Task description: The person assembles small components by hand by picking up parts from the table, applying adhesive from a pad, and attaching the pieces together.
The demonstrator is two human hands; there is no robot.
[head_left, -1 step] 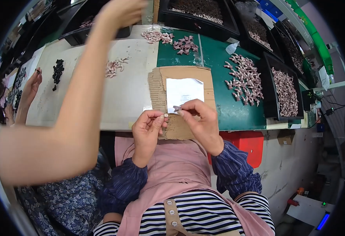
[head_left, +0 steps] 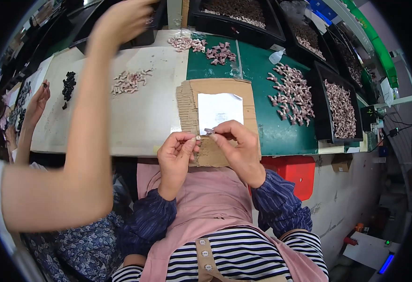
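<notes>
My left hand (head_left: 178, 149) and my right hand (head_left: 240, 146) meet at the near table edge, over a brown cardboard sheet (head_left: 248, 101). Both pinch a small greyish-pink part (head_left: 209, 131) between fingertips; its shape is too small to make out. A white paper sheet (head_left: 220, 109) lies on the cardboard just beyond my fingers. To the right, many small pink parts (head_left: 293, 96) are spread over a green mat (head_left: 272, 134).
Another person's bare arm (head_left: 86, 131) reaches from the left across the table to a hand (head_left: 121, 19) at the far trays. A third hand (head_left: 38, 101) is at far left near black pieces (head_left: 68, 87). Black trays (head_left: 340, 109) of parts line the right; a red bin (head_left: 290, 171) sits below.
</notes>
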